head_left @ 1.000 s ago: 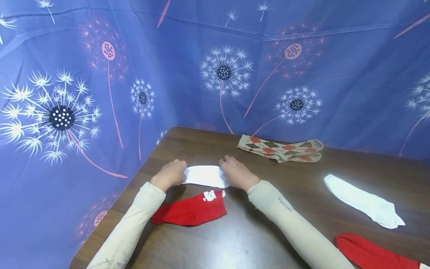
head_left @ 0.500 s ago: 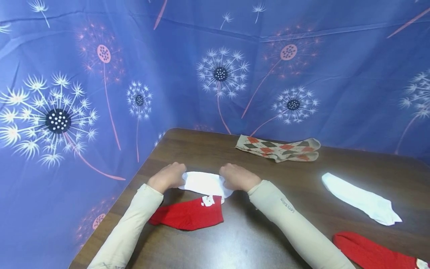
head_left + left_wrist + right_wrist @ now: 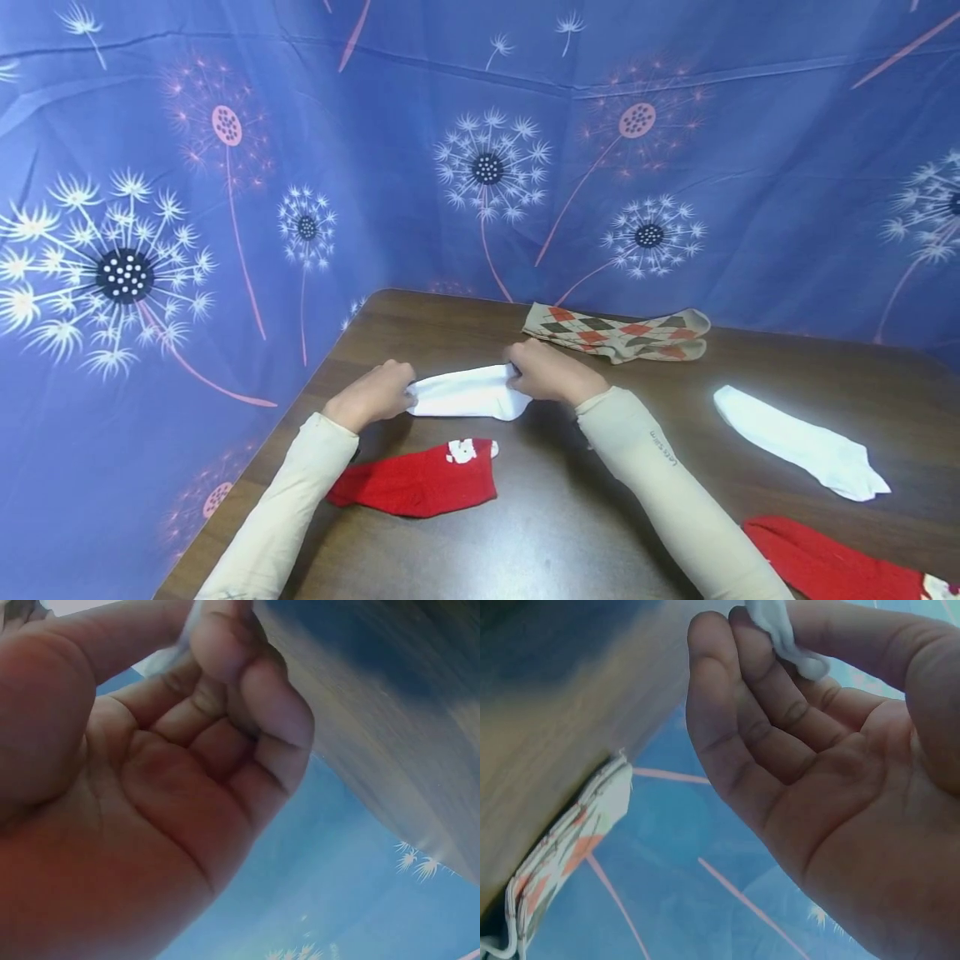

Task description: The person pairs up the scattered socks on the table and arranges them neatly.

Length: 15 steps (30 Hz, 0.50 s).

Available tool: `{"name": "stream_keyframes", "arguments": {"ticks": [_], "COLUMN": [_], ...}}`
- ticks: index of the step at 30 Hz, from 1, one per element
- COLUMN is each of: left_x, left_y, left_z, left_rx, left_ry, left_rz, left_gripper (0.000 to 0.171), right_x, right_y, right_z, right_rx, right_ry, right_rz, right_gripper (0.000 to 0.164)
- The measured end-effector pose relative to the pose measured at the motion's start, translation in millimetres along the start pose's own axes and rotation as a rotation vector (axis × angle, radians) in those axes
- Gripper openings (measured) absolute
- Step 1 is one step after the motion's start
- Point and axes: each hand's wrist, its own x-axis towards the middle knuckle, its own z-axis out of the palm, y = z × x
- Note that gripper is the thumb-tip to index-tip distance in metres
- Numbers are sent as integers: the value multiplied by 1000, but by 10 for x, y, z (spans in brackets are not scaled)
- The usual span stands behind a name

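Observation:
A white sock (image 3: 465, 393) is stretched between my two hands above the table, behind a red sock. My left hand (image 3: 377, 393) pinches its left end; in the left wrist view the thumb and curled fingers meet on a bit of white cloth (image 3: 161, 660). The right end is pinched by my right hand (image 3: 551, 372), and the right wrist view shows white fabric (image 3: 780, 630) between thumb and fingertips. Nearer to me lies the red sock (image 3: 420, 482) with a white animal patch at its cuff.
Argyle socks (image 3: 615, 333) lie at the back of the wooden table (image 3: 600, 500) by the blue dandelion curtain (image 3: 420, 167). To the right rest another white sock (image 3: 798, 443) and another red sock (image 3: 832, 560). The table's left edge runs close to my left arm.
The white sock was lowered near the red one, then raised and pulled taut. My right hand has moved up and to the right; the left hand has hardly shifted.

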Motion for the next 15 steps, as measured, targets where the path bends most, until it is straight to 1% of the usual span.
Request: {"name": "stream_keyframes", "arguments": {"ticks": [3,5,6,9,12,13,15], "left_x": [0,7,12,24,30,31,40], "left_y": [0,-10,-20,-65,-117,-128,-142], "left_z": [-12,-19,-22,-36,-56,-66,-77], "left_rx": [-21,-63,-92,-224,-335,-359,-369], "left_ry": [-14,-41,-62,-131,-179,-184,-182], "left_rz": [28,62,79,132,157,167,185], "left_gripper": [14,14,15,19,23,24,26], "right_x": [-2,-11,-15,-34,-56,-66,-100], "right_y": [9,23,32,69,113,132,172], "right_z": [-53,-78,-88,-111,-137,-145,-160], "right_rx": [18,20,20,23,36,41,63], "right_ry": [-19,-32,-37,-49,-49,-45,-34], "right_rz": [22,45,58,93,99,91,78], "right_gripper": [13,17,18,22,24,25,26]}}
